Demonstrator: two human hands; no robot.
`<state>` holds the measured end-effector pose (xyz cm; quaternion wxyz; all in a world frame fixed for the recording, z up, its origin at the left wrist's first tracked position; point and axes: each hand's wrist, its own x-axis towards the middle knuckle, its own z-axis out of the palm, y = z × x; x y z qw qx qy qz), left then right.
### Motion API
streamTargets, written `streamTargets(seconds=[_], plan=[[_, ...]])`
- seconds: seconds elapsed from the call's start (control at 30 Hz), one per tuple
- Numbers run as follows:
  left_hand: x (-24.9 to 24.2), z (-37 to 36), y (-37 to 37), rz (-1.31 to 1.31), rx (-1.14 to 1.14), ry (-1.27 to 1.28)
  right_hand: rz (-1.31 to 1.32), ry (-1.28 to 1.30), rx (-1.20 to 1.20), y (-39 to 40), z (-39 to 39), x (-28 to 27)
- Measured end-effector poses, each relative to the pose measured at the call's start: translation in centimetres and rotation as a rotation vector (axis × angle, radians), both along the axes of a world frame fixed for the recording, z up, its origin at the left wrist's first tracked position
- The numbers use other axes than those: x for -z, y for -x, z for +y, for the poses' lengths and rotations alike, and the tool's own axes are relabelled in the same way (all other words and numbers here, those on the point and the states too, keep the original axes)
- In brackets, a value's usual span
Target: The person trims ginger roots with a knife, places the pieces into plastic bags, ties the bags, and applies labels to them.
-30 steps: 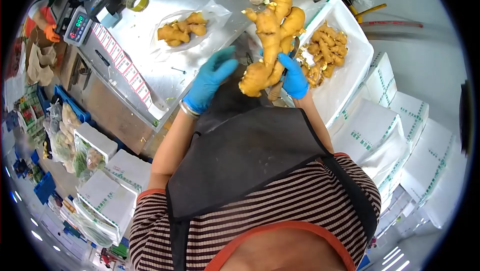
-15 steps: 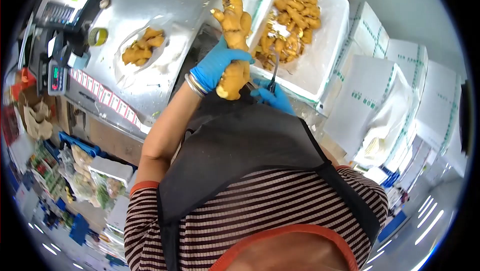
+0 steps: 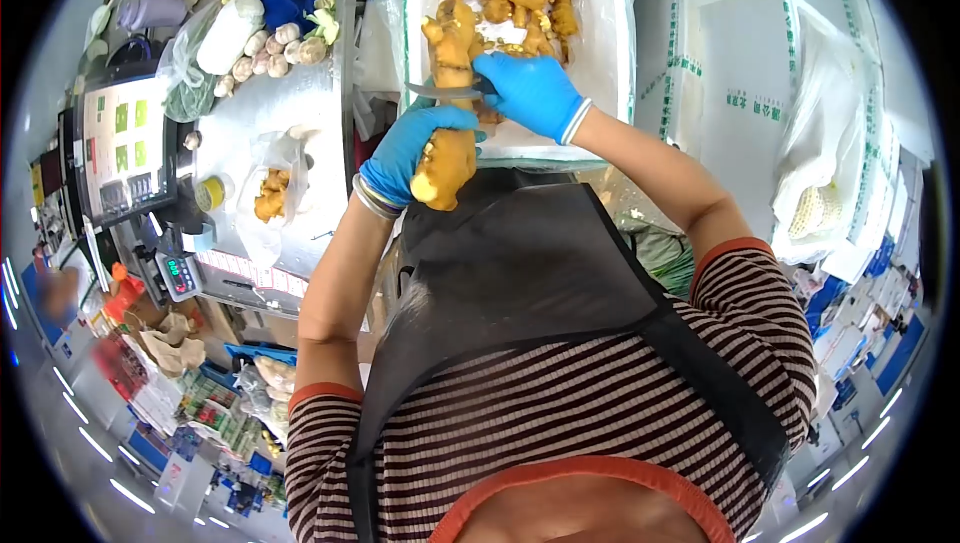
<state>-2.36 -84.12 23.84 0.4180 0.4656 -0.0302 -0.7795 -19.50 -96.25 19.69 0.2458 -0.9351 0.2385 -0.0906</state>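
The left hand (image 3: 408,148), in a blue glove, is clamped around the lower half of a large, knobbly, tan ginger root (image 3: 450,103), holding it upright in the air in front of the black apron (image 3: 520,273) and just before the white foam box (image 3: 620,63) heaped with more ginger pieces. The right hand (image 3: 530,93), also blue-gloved, is closed on the handle of a small steel-bladed knife (image 3: 445,92) whose blade lies across the root's middle. The root looks dense, stiff and fairly heavy, its lobes likely to snap at the narrow necks, so the thick central body seems the surest hold, fingers below the blade.
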Motion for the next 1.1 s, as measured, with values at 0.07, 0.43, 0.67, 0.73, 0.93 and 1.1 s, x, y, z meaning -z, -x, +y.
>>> streamTargets(seconds=[0.07,0.43,0.67,0.73,0.93,1.1], plan=[[0.1,-0.6,0.6,-0.128,-0.006,0.028,-0.017,0.013,0.044,0.1,-0.5,1.9],[1.0,-3.2,-0.9,0.007,0.002,-0.054,-0.13,0.235,0.209,-1.4,-2.3,5.7],[2.6,-3.2,-1.6,0.042,-0.026,-0.019,0.035,0.025,0.139,-2.3,-1.9,4.5],[2.1,-3.0,-2.0,0.033,-0.026,-0.035,0.009,-0.223,0.04,-2.4,-2.0,4.0],[4.5,-1.1,-5.2,-0.058,0.237,0.307,0.074,-1.169,0.082,-1.4,-2.8,-0.6],[0.7,-2.6,-5.2,0.139,0.08,-0.056,-0.142,-0.897,0.21,0.4,-2.4,-1.2]])
